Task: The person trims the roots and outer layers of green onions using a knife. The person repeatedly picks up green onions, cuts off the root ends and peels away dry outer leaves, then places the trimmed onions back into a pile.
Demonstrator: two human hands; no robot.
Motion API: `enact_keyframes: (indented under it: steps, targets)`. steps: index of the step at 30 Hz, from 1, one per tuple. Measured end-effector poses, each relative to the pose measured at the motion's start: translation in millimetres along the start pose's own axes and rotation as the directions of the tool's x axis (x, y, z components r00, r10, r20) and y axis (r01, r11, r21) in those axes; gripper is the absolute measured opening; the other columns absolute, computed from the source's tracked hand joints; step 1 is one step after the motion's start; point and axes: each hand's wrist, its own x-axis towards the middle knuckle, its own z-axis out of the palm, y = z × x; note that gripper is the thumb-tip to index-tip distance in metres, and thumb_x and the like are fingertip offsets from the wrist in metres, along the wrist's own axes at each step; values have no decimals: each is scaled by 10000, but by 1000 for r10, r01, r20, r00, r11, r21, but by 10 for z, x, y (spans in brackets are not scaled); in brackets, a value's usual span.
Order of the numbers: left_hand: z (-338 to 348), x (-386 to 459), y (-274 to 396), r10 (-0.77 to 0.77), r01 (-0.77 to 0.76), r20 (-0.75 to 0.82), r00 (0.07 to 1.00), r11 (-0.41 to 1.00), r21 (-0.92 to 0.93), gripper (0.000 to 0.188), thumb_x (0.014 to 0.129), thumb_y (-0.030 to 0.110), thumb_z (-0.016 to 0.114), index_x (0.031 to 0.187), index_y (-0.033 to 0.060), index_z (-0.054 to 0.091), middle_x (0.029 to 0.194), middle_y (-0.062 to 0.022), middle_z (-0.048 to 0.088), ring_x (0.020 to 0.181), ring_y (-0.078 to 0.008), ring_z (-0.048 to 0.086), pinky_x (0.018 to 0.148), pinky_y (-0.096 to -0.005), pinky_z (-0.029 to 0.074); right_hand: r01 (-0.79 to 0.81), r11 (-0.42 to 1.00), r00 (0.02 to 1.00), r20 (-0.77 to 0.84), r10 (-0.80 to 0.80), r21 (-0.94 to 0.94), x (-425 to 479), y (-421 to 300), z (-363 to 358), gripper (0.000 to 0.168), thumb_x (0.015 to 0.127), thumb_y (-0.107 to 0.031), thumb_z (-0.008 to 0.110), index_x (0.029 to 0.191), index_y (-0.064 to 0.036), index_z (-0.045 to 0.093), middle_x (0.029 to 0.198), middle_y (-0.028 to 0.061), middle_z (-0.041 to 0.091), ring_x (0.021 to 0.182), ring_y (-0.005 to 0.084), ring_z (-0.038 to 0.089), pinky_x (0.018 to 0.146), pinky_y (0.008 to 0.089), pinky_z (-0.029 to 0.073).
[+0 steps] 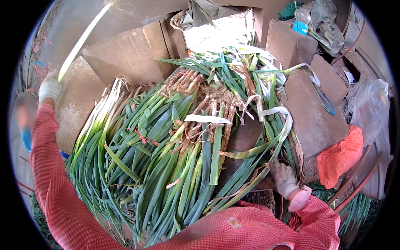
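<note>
My gloved left hand (50, 87), raised at the far left, grips a spring onion by its white stem (82, 40), whose roots point up. My gloved right hand (284, 178) is at the lower right, touching or just beside the green leaves (265, 168) at the edge of the pile; whether it grips them I cannot tell. Between the hands lies a heap of spring onions (162, 187), roots away from me. Cleaned white stems (103, 109) lie at its left, brown unpeeled ones (215, 109) at its middle. Peeled leaf scraps (265, 62) are piled behind.
Cardboard sheets (125, 53) stand behind and at the left (78, 106). Stone or brick slabs (312, 109) lie at the right, with an orange plastic bag (340, 156), a clear plastic bag (370, 106) and a plastic bottle (301, 23). Red tape (142, 136) lies on the onions.
</note>
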Motion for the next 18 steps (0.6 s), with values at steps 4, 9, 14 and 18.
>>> enact_keyframes:
  steps: [4,9,14,18]
  targets:
    - [813,-846,710,350,-348,5,937,932,95,374,895,274,572,1228,104,576,1113,-147,642,1020,-281,623,883,-430,498,122,982,991,-32,-128,-144,732,-331,-163,760,898,-19,481,1562,-140,130,1574,232,186,828,179,567,710,303,458]
    - [917,-2682,2691,671,-259,317,671,612,-747,402,861,333,628,1149,52,638,985,-179,691,925,-333,668,868,-407,527,281,959,923,-263,-281,-37,1542,-762,-279,789,917,32,438,1561,-130,11,1400,333,405,722,198,615,574,316,547]
    - [874,-3635,3792,556,134,493,669,563,-816,743,813,440,665,1396,33,451,1296,-221,578,1198,-356,559,1041,-394,421,676,731,717,-314,-623,94,1911,-854,-863,451,929,-111,453,1374,-171,404,1000,113,663,776,276,688,655,394,577]
    - [493,-3684,3802,505,263,593,627,579,-772,704,777,442,699,1298,9,509,1233,-236,603,1137,-376,588,992,-425,452,551,835,725,-487,-486,-14,2355,-167,-1666,164,868,-126,543,830,-100,700,799,81,705,712,257,687,597,371,548]
